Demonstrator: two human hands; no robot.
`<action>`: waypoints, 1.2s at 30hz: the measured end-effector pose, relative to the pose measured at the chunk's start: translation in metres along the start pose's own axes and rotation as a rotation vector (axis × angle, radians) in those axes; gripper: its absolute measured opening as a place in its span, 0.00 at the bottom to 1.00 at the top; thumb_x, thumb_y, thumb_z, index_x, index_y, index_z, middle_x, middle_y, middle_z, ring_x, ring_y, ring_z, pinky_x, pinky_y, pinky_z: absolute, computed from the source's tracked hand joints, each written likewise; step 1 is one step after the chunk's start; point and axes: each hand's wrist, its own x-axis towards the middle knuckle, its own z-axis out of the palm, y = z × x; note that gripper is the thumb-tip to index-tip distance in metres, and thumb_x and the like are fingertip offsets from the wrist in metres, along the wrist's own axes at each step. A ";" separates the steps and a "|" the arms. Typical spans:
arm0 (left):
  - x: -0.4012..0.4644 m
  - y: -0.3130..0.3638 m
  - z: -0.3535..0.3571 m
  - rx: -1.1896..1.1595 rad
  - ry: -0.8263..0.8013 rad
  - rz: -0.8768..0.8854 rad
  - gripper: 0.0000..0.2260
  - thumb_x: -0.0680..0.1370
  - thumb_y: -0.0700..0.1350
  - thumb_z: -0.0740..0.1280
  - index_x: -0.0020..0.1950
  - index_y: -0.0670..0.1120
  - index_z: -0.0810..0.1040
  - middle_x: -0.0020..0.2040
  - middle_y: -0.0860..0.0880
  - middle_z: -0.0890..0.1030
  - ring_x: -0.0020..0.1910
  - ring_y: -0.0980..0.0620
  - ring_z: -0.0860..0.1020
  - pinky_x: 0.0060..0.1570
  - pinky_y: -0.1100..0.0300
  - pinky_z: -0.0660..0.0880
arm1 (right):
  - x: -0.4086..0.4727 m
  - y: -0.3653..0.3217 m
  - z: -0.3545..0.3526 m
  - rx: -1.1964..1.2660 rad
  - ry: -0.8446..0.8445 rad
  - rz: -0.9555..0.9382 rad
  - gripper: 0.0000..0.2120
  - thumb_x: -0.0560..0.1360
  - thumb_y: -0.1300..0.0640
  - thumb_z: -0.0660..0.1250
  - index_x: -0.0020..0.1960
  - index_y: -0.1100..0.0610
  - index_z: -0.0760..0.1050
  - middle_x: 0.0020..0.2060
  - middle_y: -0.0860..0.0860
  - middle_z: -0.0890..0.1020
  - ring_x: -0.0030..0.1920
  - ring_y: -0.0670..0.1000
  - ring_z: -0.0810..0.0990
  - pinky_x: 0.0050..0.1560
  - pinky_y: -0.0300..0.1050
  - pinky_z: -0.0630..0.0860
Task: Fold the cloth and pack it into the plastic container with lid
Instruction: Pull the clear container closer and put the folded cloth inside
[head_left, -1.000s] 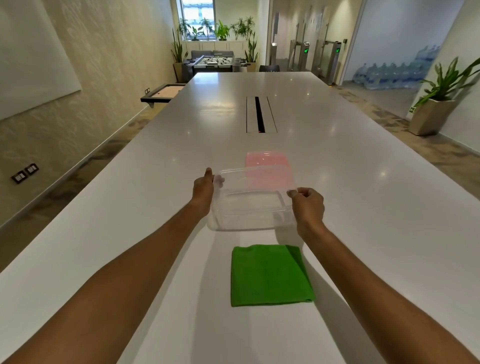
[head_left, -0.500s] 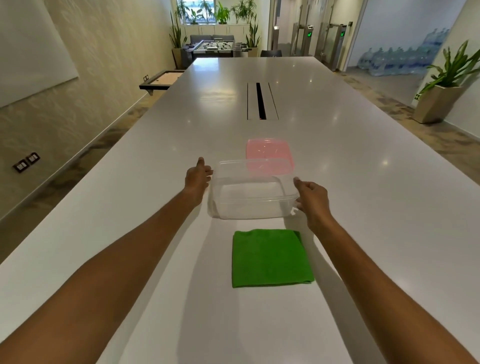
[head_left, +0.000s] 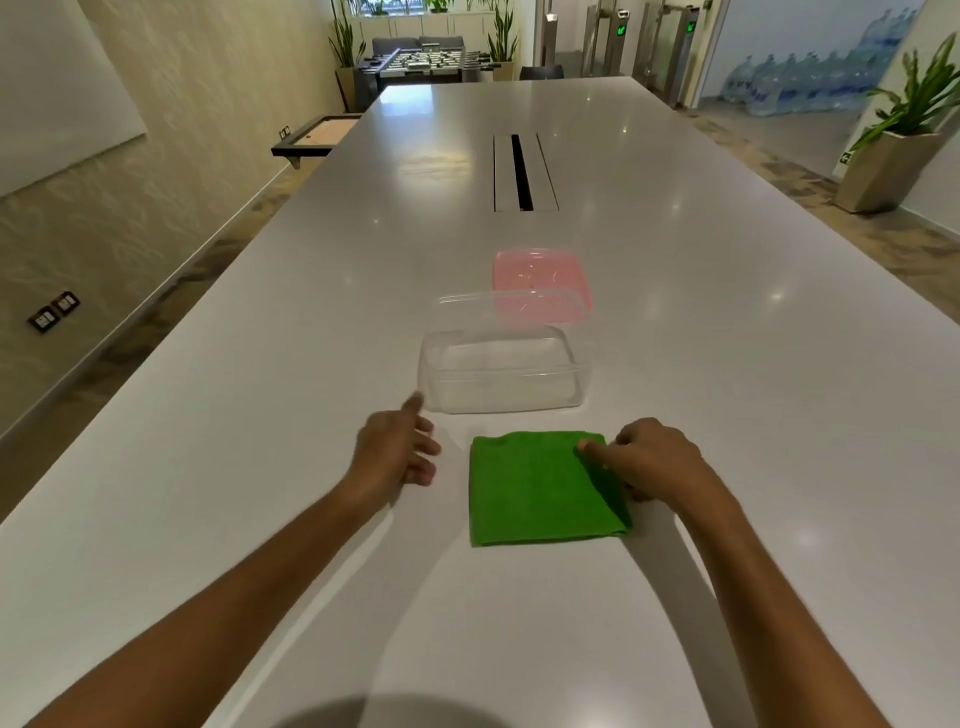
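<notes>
A folded green cloth (head_left: 535, 493) lies flat on the white table, just in front of a clear plastic container (head_left: 501, 364) that stands open and holds nothing. Behind the container rests its pink lid (head_left: 540, 273). My right hand (head_left: 649, 457) is at the cloth's far right corner, thumb on top and fingers curled at the edge, pinching it. My left hand (head_left: 397, 449) hovers left of the cloth with fingers spread, holding nothing, its index finger close to the container's near left corner.
The long white table (head_left: 727, 389) stretches ahead, with a black cable slot (head_left: 521, 174) in its middle. A potted plant (head_left: 893, 156) stands on the floor at the right. The table's left edge runs diagonally past my left arm.
Both hands have let go of the container and drawn back toward me. My right hand has come onto the cloth's right corner; my left hand now sits beside the cloth.
</notes>
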 end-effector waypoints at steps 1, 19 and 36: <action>-0.007 -0.002 0.005 0.071 -0.038 0.013 0.23 0.77 0.59 0.62 0.43 0.37 0.77 0.34 0.38 0.81 0.23 0.44 0.75 0.26 0.55 0.76 | -0.001 -0.001 0.001 0.007 -0.050 0.001 0.27 0.64 0.33 0.69 0.43 0.58 0.76 0.38 0.54 0.82 0.39 0.54 0.82 0.46 0.53 0.81; -0.058 0.021 0.045 0.046 -0.282 0.180 0.08 0.76 0.40 0.67 0.55 0.47 0.75 0.52 0.45 0.81 0.50 0.47 0.82 0.51 0.52 0.79 | -0.032 -0.023 -0.019 0.640 -0.067 -0.148 0.14 0.65 0.67 0.75 0.49 0.56 0.79 0.44 0.57 0.83 0.42 0.58 0.84 0.47 0.55 0.82; 0.048 0.122 0.065 -0.116 -0.160 -0.024 0.15 0.74 0.29 0.59 0.60 0.32 0.73 0.48 0.37 0.79 0.45 0.40 0.80 0.46 0.49 0.77 | 0.100 -0.116 -0.068 0.386 -0.019 -0.145 0.13 0.66 0.65 0.74 0.49 0.66 0.77 0.42 0.59 0.83 0.41 0.55 0.84 0.45 0.50 0.83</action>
